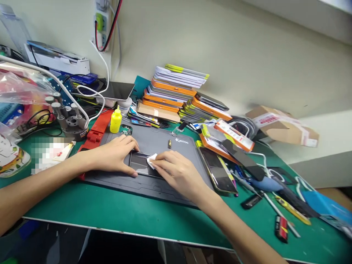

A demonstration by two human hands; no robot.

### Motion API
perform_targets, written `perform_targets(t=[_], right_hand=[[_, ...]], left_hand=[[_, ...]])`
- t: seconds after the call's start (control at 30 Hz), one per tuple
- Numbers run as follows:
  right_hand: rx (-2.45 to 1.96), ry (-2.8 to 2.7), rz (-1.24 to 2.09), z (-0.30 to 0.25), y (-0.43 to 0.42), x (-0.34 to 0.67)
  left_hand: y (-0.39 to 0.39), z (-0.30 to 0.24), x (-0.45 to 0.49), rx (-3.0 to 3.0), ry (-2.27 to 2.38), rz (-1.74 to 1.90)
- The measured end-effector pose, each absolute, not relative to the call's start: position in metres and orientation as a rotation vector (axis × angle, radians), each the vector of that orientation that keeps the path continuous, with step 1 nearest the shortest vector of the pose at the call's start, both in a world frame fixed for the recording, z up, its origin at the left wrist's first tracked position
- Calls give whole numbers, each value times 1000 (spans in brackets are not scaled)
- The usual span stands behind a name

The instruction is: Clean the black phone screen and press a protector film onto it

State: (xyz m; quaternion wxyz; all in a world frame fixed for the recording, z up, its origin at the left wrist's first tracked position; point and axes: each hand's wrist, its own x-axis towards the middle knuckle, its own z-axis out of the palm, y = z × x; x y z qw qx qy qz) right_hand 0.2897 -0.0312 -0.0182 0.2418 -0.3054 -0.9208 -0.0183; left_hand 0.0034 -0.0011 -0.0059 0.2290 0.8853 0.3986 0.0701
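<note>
A dark smartphone [140,164] lies flat on a grey work mat [154,185], its long side running left to right. My left hand [115,154] braces its left end, thumb at the near edge and fingers at the far edge. A small folded white wipe [151,160] is pinched between the thumb and fingertips of my right hand [178,170] and rests against the glass. That hand covers the phone's right end. Beyond the phone, a small brass-coloured piece [169,143] is on the mat. At the mat's far left corner stands a yellow squeeze bottle [116,120].
Stacks of boxed packages [170,90] stand against the wall. Right of the mat lie another phone [217,168], a yellow cutter [293,209] and a blue-handled tool [266,184]. On the left are a red folding holder [95,135] and a round tool stand [72,124]. A cardboard box [283,126] sits behind.
</note>
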Motion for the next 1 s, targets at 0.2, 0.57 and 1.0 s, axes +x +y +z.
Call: perform_targets(t=[0.2,0.57,1.0], right_hand=[[-875,-2498,-111,-17,-35,313],[-798,-2514,-97,-21,-25,293],[-838,-2520,21,-21,-10,282]], left_hand=[[-2,-10,5,2409,1093,232],[-4,-7,5,2428,1093,206],[-1,-8,4,2432,1086,210]])
